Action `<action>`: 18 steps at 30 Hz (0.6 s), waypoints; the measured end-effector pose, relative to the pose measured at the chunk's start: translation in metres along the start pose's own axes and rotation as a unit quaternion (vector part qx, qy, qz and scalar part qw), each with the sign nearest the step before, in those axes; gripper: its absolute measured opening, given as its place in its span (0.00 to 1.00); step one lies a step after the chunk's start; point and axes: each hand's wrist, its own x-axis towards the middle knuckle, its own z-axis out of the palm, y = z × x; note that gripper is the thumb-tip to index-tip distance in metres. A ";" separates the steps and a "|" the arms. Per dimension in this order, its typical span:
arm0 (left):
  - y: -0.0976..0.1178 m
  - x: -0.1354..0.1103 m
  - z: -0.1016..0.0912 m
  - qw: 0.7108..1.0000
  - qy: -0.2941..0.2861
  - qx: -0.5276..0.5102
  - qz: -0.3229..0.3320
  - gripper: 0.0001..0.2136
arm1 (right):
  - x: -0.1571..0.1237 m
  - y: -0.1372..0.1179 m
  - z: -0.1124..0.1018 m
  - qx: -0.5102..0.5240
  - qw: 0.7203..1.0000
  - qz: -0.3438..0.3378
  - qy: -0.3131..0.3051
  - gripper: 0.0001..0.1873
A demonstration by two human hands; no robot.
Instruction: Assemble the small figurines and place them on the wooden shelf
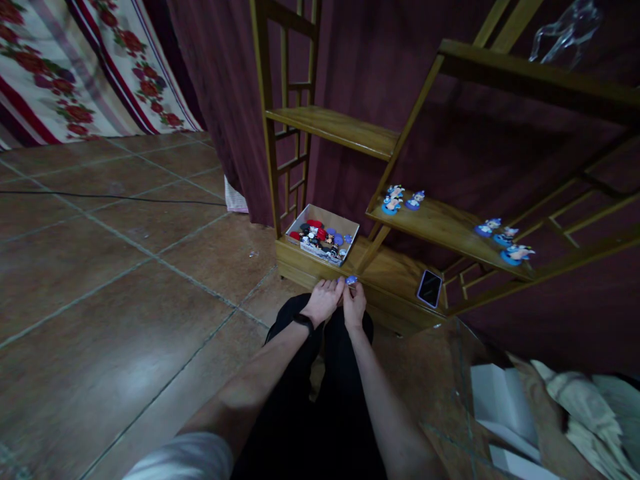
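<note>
Far left: floral-striped cloth [127,67] hangs down to the brown tiled floor [125,313], its tiles parted by pale grout lines. A thin black cable [125,197] crosses the tiles toward a maroon curtain [220,113]. Next, a wooden shelf unit [333,130] with lattice sides stands against maroon drapery. On its low base, left end: open cardboard box [351,235] of small figurines, mostly red, black and purple.

Just in front of the base, above dark-trousered knees [295,308]: left hand [324,301], black band [303,323] at wrist, fingers curled close to the right hand; cannot tell whether it grips anything. Right hand [354,303] narrow, pinching a purple-topped figurine [351,280] at the fingertips.

Further right, the slanting middle shelf [440,223] bears three figurines at each end. Below it, a smartphone [429,289] lies on the base. Upper right: transparent animal-shaped ornament [567,33] on the top shelf. Lower right: white boxes [503,400] beside crumpled pale cloth [575,400].
</note>
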 end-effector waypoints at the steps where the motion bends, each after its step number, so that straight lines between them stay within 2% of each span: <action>1: 0.001 0.000 0.000 1.000 -0.003 -0.007 -0.007 0.21 | 0.000 -0.001 -0.001 -0.008 1.000 0.003 -0.005 0.15; 6: 0.003 0.000 0.001 0.999 -0.013 -0.029 -0.035 0.21 | -0.003 -0.006 -0.004 -0.030 0.999 0.001 -0.020 0.14; 13: 0.004 0.000 -0.003 0.996 -0.009 -0.072 -0.051 0.17 | -0.002 -0.004 -0.004 -0.024 0.999 -0.021 -0.007 0.14; 18: 0.008 0.001 -0.010 0.987 -0.039 -0.125 -0.096 0.15 | -0.002 -0.005 -0.005 -0.031 0.999 -0.007 -0.008 0.13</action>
